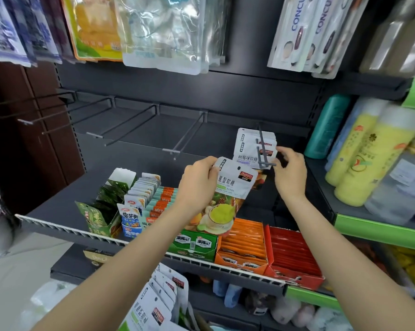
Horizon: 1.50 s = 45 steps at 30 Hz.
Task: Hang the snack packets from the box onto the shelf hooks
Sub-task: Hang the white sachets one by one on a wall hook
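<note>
Fingers [210, 167] of the left hand [198, 185] curl round the upper left edge of 1 white snack packet [230, 187], gripping it upright in front of the shelf, just left of and below the rightmost hook [262, 149]. The right hand [290, 173] is raised at that hook's outer end; its fingertips [281, 151] pinch the edge of the hanging packets [248, 146], a small group of white packets already threaded on the hook. To the left, 4 bare hooks [139, 120] project from the dark back panel. On the grey shelf [58, 206] below stand open display cartons: a green carton [194, 244], an orange carton [241, 244] and a red carton [293, 254]. At the bottom of the view, more white packets [154, 304] stand in a row; the box holding them cannot be made out.
</note>
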Each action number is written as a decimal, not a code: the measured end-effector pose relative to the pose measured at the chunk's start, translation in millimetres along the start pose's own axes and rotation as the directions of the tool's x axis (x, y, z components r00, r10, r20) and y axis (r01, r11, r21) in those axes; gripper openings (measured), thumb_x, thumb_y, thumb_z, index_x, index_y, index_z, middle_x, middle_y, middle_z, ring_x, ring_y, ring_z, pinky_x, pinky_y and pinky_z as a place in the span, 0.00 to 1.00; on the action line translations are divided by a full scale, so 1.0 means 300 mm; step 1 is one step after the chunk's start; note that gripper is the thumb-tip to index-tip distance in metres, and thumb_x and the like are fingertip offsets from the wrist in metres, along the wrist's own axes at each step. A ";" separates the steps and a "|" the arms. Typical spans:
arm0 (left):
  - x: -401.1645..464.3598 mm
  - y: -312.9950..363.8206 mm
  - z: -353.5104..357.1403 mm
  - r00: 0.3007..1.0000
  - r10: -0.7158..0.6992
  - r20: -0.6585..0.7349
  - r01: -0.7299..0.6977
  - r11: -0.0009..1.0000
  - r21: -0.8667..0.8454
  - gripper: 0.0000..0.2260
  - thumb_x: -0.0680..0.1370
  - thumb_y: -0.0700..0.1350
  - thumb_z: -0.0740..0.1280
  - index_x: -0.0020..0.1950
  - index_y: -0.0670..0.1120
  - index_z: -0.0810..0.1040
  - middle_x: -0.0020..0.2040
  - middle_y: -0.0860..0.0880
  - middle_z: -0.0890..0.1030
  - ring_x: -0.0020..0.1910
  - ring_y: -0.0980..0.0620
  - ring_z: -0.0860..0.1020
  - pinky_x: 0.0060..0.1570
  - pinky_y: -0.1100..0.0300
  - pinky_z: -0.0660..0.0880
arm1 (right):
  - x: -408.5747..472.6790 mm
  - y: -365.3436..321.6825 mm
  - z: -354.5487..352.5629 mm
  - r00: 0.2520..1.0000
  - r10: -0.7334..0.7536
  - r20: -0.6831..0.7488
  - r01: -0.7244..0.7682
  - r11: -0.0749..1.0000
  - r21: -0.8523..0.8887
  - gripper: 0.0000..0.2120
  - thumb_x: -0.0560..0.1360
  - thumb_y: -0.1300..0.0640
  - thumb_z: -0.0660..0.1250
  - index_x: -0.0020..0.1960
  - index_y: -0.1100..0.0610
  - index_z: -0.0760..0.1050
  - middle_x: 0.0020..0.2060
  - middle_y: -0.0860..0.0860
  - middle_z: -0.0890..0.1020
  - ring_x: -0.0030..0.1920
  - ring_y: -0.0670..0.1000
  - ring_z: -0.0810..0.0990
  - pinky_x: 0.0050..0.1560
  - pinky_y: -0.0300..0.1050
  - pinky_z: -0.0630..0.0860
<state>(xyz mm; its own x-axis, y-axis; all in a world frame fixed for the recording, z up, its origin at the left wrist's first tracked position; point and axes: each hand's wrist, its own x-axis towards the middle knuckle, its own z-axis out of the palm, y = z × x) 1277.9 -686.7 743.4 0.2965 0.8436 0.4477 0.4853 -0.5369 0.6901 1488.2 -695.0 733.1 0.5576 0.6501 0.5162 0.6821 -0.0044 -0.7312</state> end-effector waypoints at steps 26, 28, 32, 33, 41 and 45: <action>-0.004 0.079 0.136 0.997 -0.024 0.073 0.032 0.993 -0.112 0.23 0.78 0.35 0.60 0.71 0.51 0.69 0.66 0.44 0.75 0.50 0.47 0.79 0.55 0.54 0.77 | -0.196 -0.038 -0.108 0.996 -0.070 0.057 0.060 0.985 0.165 0.16 0.76 0.63 0.65 0.63 0.53 0.76 0.45 0.50 0.77 0.41 0.41 0.73 0.42 0.24 0.68; -0.009 0.066 0.147 0.997 -0.020 0.074 0.029 0.992 -0.122 0.23 0.79 0.35 0.60 0.72 0.52 0.68 0.65 0.45 0.75 0.51 0.48 0.79 0.56 0.53 0.77 | -0.201 -0.032 -0.109 0.996 -0.073 0.042 0.065 0.983 0.171 0.16 0.76 0.64 0.65 0.63 0.54 0.76 0.43 0.48 0.75 0.38 0.40 0.72 0.39 0.23 0.67; -0.001 0.037 0.170 0.997 0.001 0.071 0.005 0.996 -0.092 0.23 0.79 0.35 0.60 0.72 0.51 0.67 0.61 0.46 0.76 0.50 0.49 0.79 0.55 0.56 0.77 | -0.190 -0.012 -0.100 0.996 -0.071 0.049 0.061 0.982 0.178 0.16 0.76 0.65 0.64 0.63 0.56 0.76 0.47 0.50 0.76 0.40 0.38 0.72 0.39 0.21 0.66; 0.008 0.031 0.177 0.997 -0.002 0.075 0.009 0.996 -0.085 0.23 0.79 0.35 0.60 0.72 0.51 0.67 0.61 0.45 0.75 0.49 0.49 0.79 0.53 0.57 0.76 | -0.181 -0.010 -0.094 0.996 -0.072 0.047 0.063 0.984 0.165 0.16 0.76 0.65 0.64 0.63 0.57 0.76 0.48 0.50 0.75 0.41 0.38 0.72 0.40 0.20 0.65; 0.191 0.003 0.282 0.973 -0.017 0.229 0.022 1.000 -0.015 0.32 0.77 0.36 0.63 0.78 0.49 0.54 0.75 0.42 0.60 0.74 0.45 0.59 0.68 0.59 0.60 | -0.062 0.049 0.027 0.980 -0.105 0.167 0.120 0.990 -0.079 0.26 0.77 0.65 0.63 0.74 0.57 0.61 0.73 0.56 0.56 0.74 0.51 0.57 0.73 0.38 0.54; 0.299 -0.005 0.330 0.956 -0.059 0.287 0.058 0.998 0.011 0.36 0.77 0.40 0.65 0.78 0.50 0.47 0.78 0.42 0.44 0.77 0.48 0.47 0.71 0.60 0.55 | 0.024 0.065 0.088 0.963 -0.054 0.263 0.079 0.993 -0.085 0.31 0.78 0.66 0.61 0.76 0.58 0.51 0.76 0.57 0.46 0.77 0.54 0.47 0.75 0.46 0.51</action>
<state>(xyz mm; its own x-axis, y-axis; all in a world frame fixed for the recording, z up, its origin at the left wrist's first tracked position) 1385.2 -609.0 726.3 0.4915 0.8416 0.2241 0.5107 -0.4869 0.7086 1493.1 -670.5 710.8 0.3757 0.8263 0.4196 0.7617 -0.0175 -0.6476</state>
